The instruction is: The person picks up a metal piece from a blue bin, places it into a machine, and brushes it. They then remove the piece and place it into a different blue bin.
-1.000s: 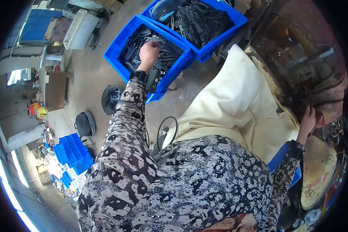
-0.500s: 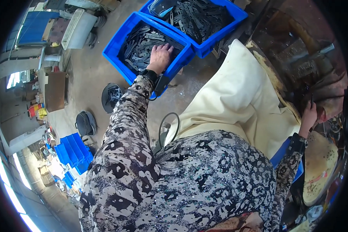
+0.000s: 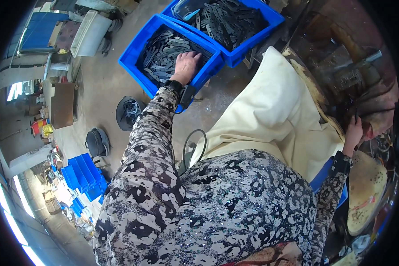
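My left hand (image 3: 185,66) reaches into the nearer blue bin (image 3: 137,38), at its right side. Its fingers are curled together and bent down over a heap of flat, narrow dark metal strips (image 3: 164,49); the fingertips are hidden, so what they grip cannot be made out. At the far right, my right hand (image 3: 353,133) is closed round a thin dark piece (image 3: 356,113) that sticks up past the fingers. It stays beside a dark brown, worn machine surface (image 3: 341,60).
A second blue bin (image 3: 272,18) of dark strips adjoins the first. Cream cloth (image 3: 275,102) covers my lap. On the floor to the left are a black bucket (image 3: 123,119) with pieces inside, a dark round container (image 3: 97,142) and stacked blue bins (image 3: 84,173).
My left hand has shifted slightly right within the bin, and its fingers have curled in more. The right hand has barely moved.
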{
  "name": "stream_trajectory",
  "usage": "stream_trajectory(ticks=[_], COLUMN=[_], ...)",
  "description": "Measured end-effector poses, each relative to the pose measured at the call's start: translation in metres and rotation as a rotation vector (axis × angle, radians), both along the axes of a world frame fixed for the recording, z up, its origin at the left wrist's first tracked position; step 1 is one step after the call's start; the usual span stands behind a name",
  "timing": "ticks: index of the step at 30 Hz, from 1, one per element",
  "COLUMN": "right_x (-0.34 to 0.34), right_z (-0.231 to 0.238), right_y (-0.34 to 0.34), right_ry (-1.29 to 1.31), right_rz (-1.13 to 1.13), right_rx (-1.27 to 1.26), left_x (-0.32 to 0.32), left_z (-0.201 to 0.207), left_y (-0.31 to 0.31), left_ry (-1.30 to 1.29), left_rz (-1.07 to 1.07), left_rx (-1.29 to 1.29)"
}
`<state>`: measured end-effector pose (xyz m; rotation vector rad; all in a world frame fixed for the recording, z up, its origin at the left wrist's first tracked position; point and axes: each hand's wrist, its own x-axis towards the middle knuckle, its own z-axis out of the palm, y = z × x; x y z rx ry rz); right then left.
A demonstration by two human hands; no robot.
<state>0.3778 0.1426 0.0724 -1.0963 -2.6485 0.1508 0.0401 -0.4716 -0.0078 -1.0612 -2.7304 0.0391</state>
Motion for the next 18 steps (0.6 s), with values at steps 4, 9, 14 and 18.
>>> stream_trajectory(ticks=[4,9,14,18], right_x=[0.022,-0.024,-0.005,-0.012], right_z=[-0.013,0.008,0.002,0.036], right_y=[0.015,-0.039,-0.021,-0.042], right_ry=[-0.167,0.091,0.448,0.616], right_rz=[0.097,-0.025,0.099,-0.031], right_rx=[0.236,-0.041,-0.122,-1.089], left_x=[-0.009,-0.012,-0.018,-0.031], left_z=[0.012,0.013,0.013,0.007], left_y=[0.024,-0.008,0.002,-0.02], left_ry=[-0.108,-0.049,-0.111,-0.356], left_rz=[-0.034,-0.109,-0.04,0.303], left_rx=[-0.187,-0.124,0.094,0.471])
